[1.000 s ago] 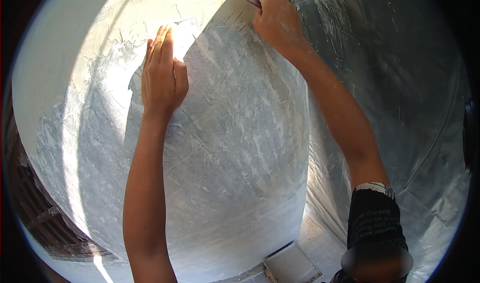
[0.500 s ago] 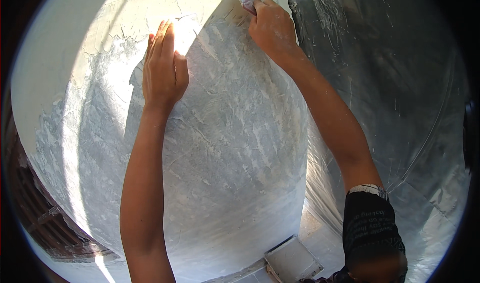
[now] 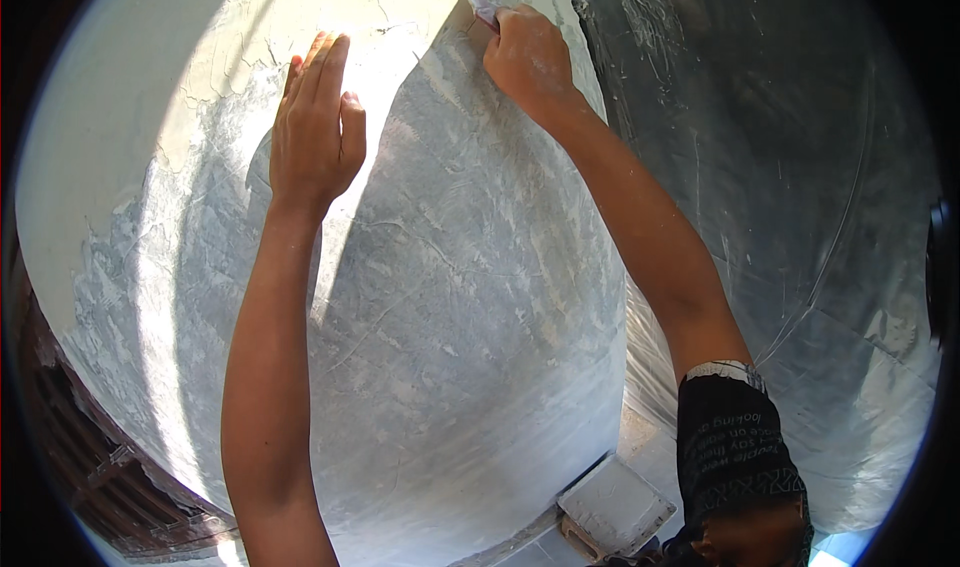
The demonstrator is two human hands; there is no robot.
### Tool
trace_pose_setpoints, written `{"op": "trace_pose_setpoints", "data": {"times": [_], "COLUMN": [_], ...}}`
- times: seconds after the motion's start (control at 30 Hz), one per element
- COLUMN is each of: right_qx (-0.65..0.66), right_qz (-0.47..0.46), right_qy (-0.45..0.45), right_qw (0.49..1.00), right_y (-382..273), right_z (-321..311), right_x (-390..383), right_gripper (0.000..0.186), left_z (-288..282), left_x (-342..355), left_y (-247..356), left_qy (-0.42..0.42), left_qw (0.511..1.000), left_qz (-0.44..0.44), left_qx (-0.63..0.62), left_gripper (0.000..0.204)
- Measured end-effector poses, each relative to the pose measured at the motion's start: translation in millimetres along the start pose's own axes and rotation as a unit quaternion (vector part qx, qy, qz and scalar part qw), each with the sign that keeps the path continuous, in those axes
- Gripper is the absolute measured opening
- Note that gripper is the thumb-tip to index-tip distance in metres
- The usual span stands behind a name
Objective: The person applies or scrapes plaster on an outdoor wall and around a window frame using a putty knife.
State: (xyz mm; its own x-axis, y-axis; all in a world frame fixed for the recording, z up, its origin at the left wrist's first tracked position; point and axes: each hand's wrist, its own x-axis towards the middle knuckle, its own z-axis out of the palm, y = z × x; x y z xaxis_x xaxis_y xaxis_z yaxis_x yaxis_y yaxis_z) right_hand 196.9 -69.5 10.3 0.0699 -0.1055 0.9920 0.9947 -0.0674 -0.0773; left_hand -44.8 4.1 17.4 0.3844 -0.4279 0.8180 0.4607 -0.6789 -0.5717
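Building site: raw, patchy grey plastered wall (image 3: 470, 297), rough unfinished corner surfaces.

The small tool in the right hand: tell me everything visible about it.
The tool looks like a small flat pale blade, perhaps a scraper or putty knife; only its tip shows above the fist, with a hint of pinkish edge. The right hand grips it in a closed fist, hiding the handle. Its tip lies against the grey-white plastered wall, high up by the sunlit patch. The left hand rests flat on the wall, apart from it.
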Motion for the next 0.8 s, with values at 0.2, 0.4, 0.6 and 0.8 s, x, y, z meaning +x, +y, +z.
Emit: {"op": "trace_pose_setpoints", "data": {"times": [0.2, 0.4, 0.6, 0.8], "right_qx": [0.127, 0.012, 0.029, 0.056], "right_qz": [-0.075, -0.003, -0.057, -0.033], "right_qy": [-0.008, 0.048, -0.016, 0.032], "right_qw": [0.989, 0.999, 0.998, 0.997], "right_y": [-75, 4, -11, -6], "right_z": [-11, -4, 10, -17], "right_x": [-80, 2, -55, -16], "right_gripper": [0.024, 0.022, 0.020, 0.027], "left_z": [-5, 0, -3, 0], "left_x": [-5, 0, -4, 1], "left_y": [-10, -4, -5, -2], "left_qy": [0.049, 0.048, -0.016, -0.032], "left_qw": [0.999, 0.998, 1.000, 0.991], "left_qz": [0.018, 0.033, 0.001, 0.035], "left_qx": [-0.010, -0.009, 0.000, 0.127], "left_gripper": [0.055, 0.055, 0.053, 0.052]}}
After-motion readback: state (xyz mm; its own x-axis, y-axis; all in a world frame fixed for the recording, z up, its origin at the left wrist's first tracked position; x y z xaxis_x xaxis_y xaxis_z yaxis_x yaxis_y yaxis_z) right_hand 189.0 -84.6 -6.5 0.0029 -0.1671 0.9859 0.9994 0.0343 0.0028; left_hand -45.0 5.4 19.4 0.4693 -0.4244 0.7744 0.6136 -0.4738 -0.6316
